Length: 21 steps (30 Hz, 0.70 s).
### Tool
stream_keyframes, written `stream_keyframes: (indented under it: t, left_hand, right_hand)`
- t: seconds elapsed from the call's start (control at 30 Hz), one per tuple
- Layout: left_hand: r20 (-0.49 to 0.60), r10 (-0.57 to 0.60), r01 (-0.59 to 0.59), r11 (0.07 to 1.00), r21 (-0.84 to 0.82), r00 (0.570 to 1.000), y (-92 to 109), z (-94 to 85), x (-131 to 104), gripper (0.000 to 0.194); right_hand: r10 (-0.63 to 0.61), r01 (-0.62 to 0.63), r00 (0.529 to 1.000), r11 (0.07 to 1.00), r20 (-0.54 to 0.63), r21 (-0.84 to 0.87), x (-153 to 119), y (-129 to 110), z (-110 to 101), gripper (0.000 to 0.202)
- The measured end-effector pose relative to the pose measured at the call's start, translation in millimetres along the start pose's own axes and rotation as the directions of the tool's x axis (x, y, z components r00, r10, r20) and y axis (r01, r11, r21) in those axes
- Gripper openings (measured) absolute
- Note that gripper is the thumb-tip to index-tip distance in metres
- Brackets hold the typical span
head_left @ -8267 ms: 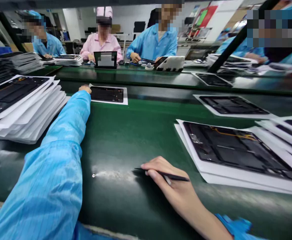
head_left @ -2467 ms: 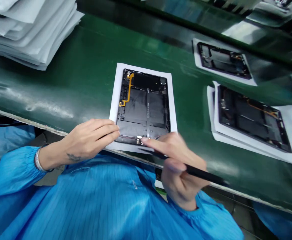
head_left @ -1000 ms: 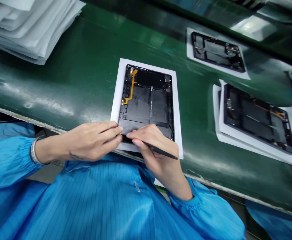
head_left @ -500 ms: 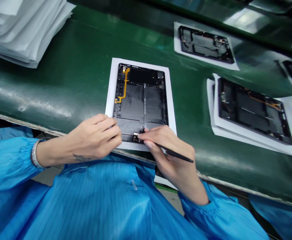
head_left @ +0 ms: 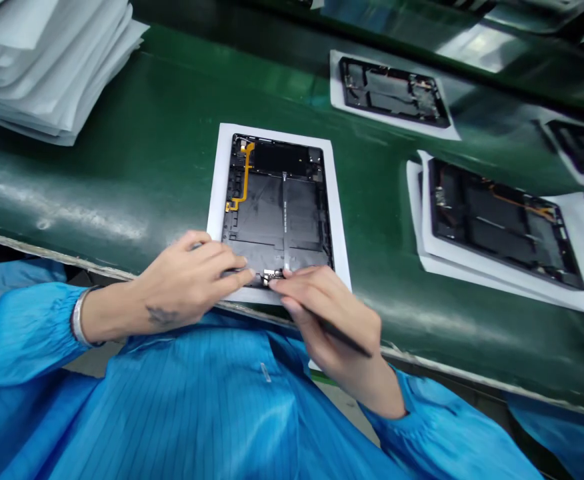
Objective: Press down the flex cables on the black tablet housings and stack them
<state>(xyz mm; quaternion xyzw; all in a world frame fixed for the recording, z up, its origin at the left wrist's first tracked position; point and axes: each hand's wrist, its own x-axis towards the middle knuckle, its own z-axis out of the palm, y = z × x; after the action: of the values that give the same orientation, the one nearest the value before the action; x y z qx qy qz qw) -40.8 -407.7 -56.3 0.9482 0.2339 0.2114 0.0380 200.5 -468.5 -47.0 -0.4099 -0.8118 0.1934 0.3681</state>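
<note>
At the upper left of the frame you have a stack [head_left: 57,73] of white sheets, well apart from your hands. Coming right, your left hand [head_left: 192,277] is at the lower left corner of the tablet [head_left: 267,210], fingers curled; I cannot tell whether they pinch anything. That tablet lies mid-frame on its paper [head_left: 341,263], long axis running nearly straight up the frame, short end towards you. The small board [head_left: 273,274] sits at that near end, between your two sets of fingertips: just right of the left hand's, and nearer still to the right's, though contact is unclear. Your right hand [head_left: 327,303] has a black tool [head_left: 346,337] pinched like a pen, thumb and forefinger closed round it, shaft slanting down to the right; its tip is hidden. At the right edge region lies another tablet [head_left: 502,223], long axis slanting down rightward.
</note>
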Motion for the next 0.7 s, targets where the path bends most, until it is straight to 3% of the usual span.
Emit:
stream_keyframes:
  t: [0.07, 0.1, 0.2, 0.27, 0.37, 0.4, 0.43, 0.5, 0.57, 0.63, 0.7]
  left_hand:
    - [-0.004, -0.214, 0.208, 0.954, -0.217, 0.977, -12, -6.5, 1, 0.048]
    - [0.011, -0.336, 0.32, 0.885, -0.338, 0.942, -19, -10.8, 3, 0.053]
    - [0.187, -0.575, 0.546, 0.55, -0.632, 0.796, -38, -22.9, 17, 0.063]
    - [0.333, -0.634, 0.617, 0.297, -0.729, 0.698, -45, -26.9, 29, 0.067]
    - [0.425, -0.716, 0.609, 0.0, -0.793, 0.553, -48, -25.8, 46, 0.089]
    - [0.435, -0.73, 0.583, -0.062, -0.81, 0.527, -48, -23.9, 51, 0.093]
    - [0.443, -0.724, 0.564, -0.091, -0.821, 0.528, -48, -21.3, 55, 0.09]
    - [0.423, -0.685, 0.59, 0.013, -0.807, 0.594, -49, -14.9, 63, 0.064]
    - [0.359, -0.661, 0.64, 0.243, -0.729, 0.659, -54, -9.9, 70, 0.037]
    - [0.271, -0.671, 0.661, 0.431, -0.615, 0.69, -65, -11.2, 77, 0.027]
    - [0.173, -0.697, 0.663, 0.531, -0.528, 0.696, -84, -22.7, 84, 0.023]
  right_hand:
    - [0.14, -0.121, 0.984, 0.98, -0.112, 0.159, -3, 4, 2, 0.022]
    - [0.203, -0.17, 0.969, 0.962, -0.142, 0.215, -4, 6, 3, 0.023]
    - [0.316, -0.256, 0.935, 0.916, -0.163, 0.309, -8, 8, 6, 0.023]
    - [0.333, -0.261, 0.928, 0.902, -0.167, 0.344, -10, 8, 8, 0.022]
    - [0.341, -0.253, 0.92, 0.895, -0.196, 0.368, -10, 9, 12, 0.021]
    - [0.347, -0.251, 0.913, 0.892, -0.213, 0.375, -10, 9, 14, 0.022]
    - [0.35, -0.243, 0.906, 0.889, -0.236, 0.388, -10, 10, 16, 0.022]
    - [0.349, -0.209, 0.896, 0.877, -0.275, 0.432, -10, 11, 20, 0.024]
    - [0.328, -0.174, 0.902, 0.871, -0.281, 0.459, -10, 11, 20, 0.024]
    - [0.285, -0.153, 0.923, 0.888, -0.258, 0.433, -8, 10, 15, 0.024]
    - [0.233, -0.138, 0.945, 0.919, -0.228, 0.368, -6, 8, 4, 0.022]
